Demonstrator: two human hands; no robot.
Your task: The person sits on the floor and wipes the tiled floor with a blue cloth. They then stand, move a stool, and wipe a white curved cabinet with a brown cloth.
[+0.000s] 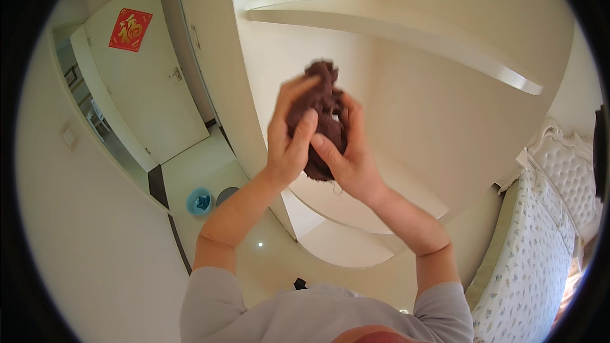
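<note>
Both hands grip a crumpled dark brown cloth (329, 126) in front of my chest. My left hand (293, 133) presses on its left side, the thumb lying across the front. On the other side my right hand (355, 152) holds it, fingers curled around behind. A bunched end of the cloth pokes up above the fingers, and its frayed lower edge hangs below the thumbs. Behind the cloth stands a cream corner unit with curved shelves: an upper shelf (395, 28), a middle shelf (352, 205) partly hidden by my hands, and a bottom shelf (345, 245).
A light blue basin (199, 201) with a teal cloth (203, 201) in it stands on the tiled floor at left, beside a grey round object (228, 195). Beyond is an open white door (143, 81) with a red decoration (130, 30). A bed (529, 257) with floral bedding is at right.
</note>
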